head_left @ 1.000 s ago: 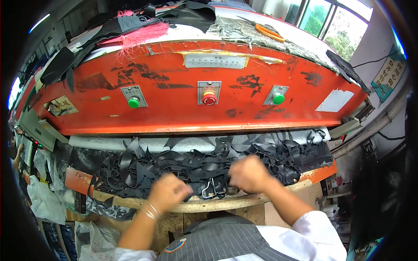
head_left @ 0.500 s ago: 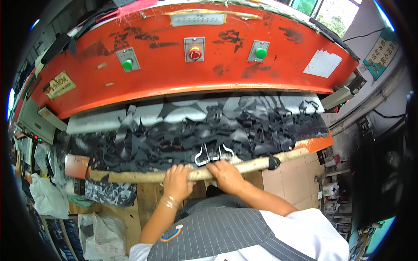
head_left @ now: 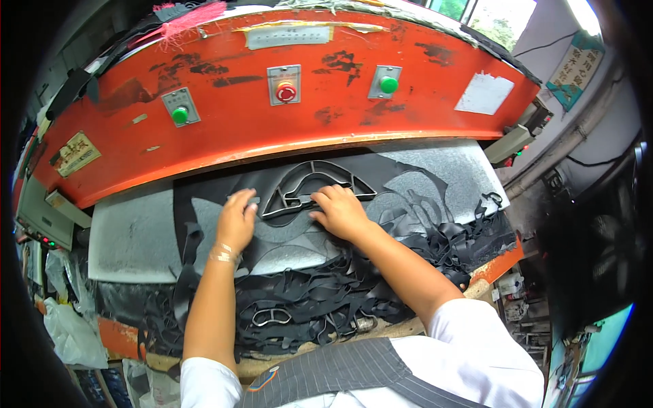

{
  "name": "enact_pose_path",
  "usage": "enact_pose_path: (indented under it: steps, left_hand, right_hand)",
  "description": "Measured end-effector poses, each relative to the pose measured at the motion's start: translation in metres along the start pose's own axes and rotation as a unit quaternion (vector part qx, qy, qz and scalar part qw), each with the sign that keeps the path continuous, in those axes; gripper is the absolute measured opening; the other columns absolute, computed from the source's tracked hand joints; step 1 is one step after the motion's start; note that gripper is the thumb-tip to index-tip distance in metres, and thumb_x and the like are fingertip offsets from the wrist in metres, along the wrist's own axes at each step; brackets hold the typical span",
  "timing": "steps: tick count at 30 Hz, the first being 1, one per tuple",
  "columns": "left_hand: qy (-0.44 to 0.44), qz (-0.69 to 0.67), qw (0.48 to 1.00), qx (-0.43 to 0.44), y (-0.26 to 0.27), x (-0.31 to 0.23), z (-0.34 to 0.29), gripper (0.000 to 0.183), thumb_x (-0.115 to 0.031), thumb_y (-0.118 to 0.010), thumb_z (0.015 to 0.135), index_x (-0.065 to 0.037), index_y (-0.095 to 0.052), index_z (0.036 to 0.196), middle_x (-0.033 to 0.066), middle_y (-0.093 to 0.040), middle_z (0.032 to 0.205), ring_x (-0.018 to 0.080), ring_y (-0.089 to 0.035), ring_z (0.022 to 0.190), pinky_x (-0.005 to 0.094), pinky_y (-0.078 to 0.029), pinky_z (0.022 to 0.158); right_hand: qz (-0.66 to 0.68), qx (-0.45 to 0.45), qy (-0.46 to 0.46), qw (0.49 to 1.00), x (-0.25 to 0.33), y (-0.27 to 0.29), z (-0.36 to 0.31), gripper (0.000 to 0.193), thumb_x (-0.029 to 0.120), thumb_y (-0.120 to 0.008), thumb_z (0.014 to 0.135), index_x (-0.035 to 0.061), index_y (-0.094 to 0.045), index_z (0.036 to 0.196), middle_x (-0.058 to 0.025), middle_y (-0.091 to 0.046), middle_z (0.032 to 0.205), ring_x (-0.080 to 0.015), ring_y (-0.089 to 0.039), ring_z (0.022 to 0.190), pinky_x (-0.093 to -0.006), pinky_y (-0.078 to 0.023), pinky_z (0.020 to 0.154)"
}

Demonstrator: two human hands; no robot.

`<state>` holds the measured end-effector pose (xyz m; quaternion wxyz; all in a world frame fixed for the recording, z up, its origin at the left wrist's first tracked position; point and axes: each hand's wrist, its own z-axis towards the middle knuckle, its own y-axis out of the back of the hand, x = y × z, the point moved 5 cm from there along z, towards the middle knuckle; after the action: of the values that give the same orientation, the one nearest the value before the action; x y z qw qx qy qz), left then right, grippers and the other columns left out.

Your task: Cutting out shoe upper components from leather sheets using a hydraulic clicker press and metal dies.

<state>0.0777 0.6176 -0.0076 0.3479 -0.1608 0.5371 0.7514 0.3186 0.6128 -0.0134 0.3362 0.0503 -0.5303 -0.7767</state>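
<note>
Black sheet material [head_left: 211,185] lies under the arched metal cutting die [head_left: 294,201], over a pale grey pad [head_left: 129,238]. My right grip [head_left: 340,212] bends its fingers over the die's lower edge; my left grip [head_left: 235,219] sits just left of it, half curled. From this angle I cannot tell whether either is closed on anything.

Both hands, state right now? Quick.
Left hand: half-curled beside the large metal frame; can't tell if it holds anything.
Right hand: over the frame's near edge; grip can't be told.
</note>
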Motion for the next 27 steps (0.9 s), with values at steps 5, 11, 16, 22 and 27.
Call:
enact_pose_path:
  steps: [5,11,16,22,27]
  left_hand:
    - [0.023,0.224,0.973,0.055,-0.052,0.052,0.036,0.039,-0.020,-0.052,0.095,-0.016,-0.056,0.133,0.0108,-0.046,0.145,0.0307,-0.038,0.137,0.0448,-0.028,0.113]
    - [0.056,0.233,0.967,0.080,-0.059,0.056,0.043,0.040,-0.021,-0.047,0.098,-0.020,-0.052,0.137,0.0070,-0.042,0.149,0.0271,-0.033,0.141,0.0460,-0.024,0.115]
    - [0.053,0.229,0.967,0.095,-0.060,0.054,0.037,0.040,-0.021,-0.049,0.097,-0.020,-0.053,0.137,0.0074,-0.041,0.150,0.0287,-0.033,0.141,0.0484,-0.024,0.115]
    - [0.052,0.149,0.982,0.105,-0.068,-0.043,0.036,0.052,-0.029,-0.069,0.083,-0.006,-0.058,0.128,0.0186,-0.051,0.138,0.0342,-0.041,0.134,0.0511,-0.025,0.113]
    - [0.064,-0.511,0.845,0.148,-0.161,-0.243,-0.028,0.086,-0.037,-0.076,0.081,-0.004,-0.030,0.146,0.0209,-0.036,0.147,0.0299,-0.036,0.137,0.0420,-0.027,0.114]
  right_hand:
    - [-0.026,0.033,0.051,0.998,-0.028,-0.042,0.025,0.023,0.033,-0.069,0.079,0.0106,-0.061,0.079,-0.0046,-0.059,0.082,-0.0241,-0.060,0.086,-0.0385,-0.045,0.073]
    - [0.226,-0.112,-0.041,0.967,-0.077,0.027,0.023,0.023,0.017,-0.075,0.079,0.0021,-0.068,0.095,-0.0118,-0.062,0.081,-0.0284,-0.062,0.079,-0.0363,-0.050,0.070]
    - [0.342,-0.184,-0.231,0.892,-0.119,0.135,-0.051,0.017,0.010,-0.068,0.086,-0.0002,-0.069,0.099,0.0007,-0.055,0.080,-0.0088,-0.050,0.073,-0.0252,-0.041,0.065]
    - [0.374,-0.150,-0.282,0.871,-0.117,0.215,-0.137,0.014,0.009,-0.064,0.089,-0.0010,-0.065,0.098,0.0040,-0.052,0.077,-0.0044,-0.045,0.066,-0.0216,-0.037,0.058]
    - [0.412,-0.067,-0.230,0.879,-0.066,0.219,-0.156,0.016,0.008,-0.067,0.084,-0.0011,-0.064,0.097,-0.0051,-0.058,0.085,-0.0135,-0.055,0.077,-0.0280,-0.046,0.070]
